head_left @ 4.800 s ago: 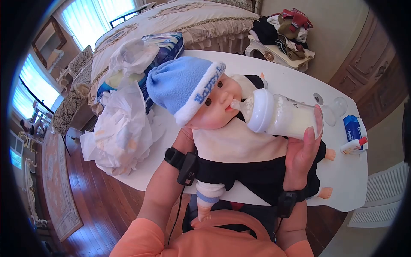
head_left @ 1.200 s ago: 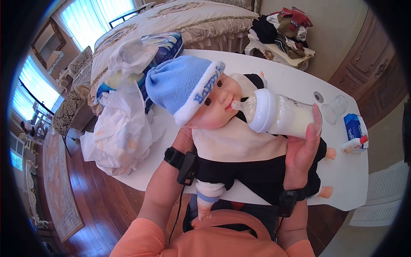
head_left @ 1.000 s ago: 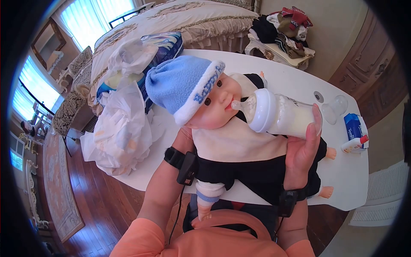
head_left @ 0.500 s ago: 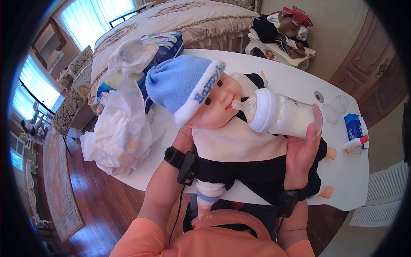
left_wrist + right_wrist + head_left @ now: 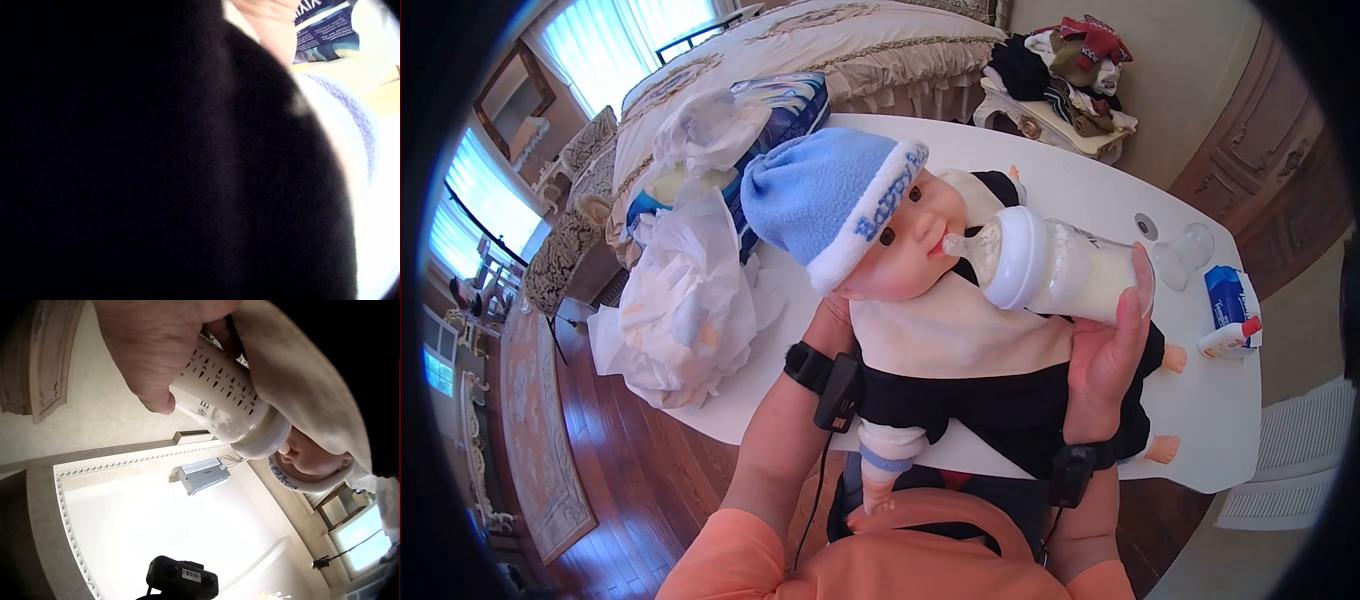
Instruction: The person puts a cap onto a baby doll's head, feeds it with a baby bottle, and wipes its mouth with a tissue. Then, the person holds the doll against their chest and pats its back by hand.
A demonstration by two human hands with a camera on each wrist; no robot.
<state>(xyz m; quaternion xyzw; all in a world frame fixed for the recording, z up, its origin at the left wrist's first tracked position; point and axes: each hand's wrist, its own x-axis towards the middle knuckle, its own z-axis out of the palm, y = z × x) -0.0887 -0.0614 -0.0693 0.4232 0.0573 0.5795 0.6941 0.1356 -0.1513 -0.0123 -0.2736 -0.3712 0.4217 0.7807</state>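
Note:
A baby doll (image 5: 920, 240) in a blue fleece hat (image 5: 825, 205) and a black and cream outfit lies across the white table, face turned up. Its head rests over my left hand (image 5: 832, 322), whose fingers are hidden beneath the head and neck. In the left wrist view, only a bit of that hand (image 5: 275, 28) shows beside dark cloth. My right hand (image 5: 1105, 365) grips a baby bottle (image 5: 1080, 270) near its base, thumb up along the side. The bottle lies tilted nearly level, holding milky liquid, its nipple (image 5: 953, 244) at the doll's mouth. Measuring marks show on the bottle (image 5: 219, 387) in the right wrist view.
A crumpled white plastic bag (image 5: 685, 310) and a blue diaper pack (image 5: 795, 105) stand at the table's left. At the right lie a clear bottle cap (image 5: 1185, 255), a blue tissue pack (image 5: 1225, 295) and a small white red-capped bottle (image 5: 1225, 342). Folded clothes (image 5: 1065, 75) sit behind.

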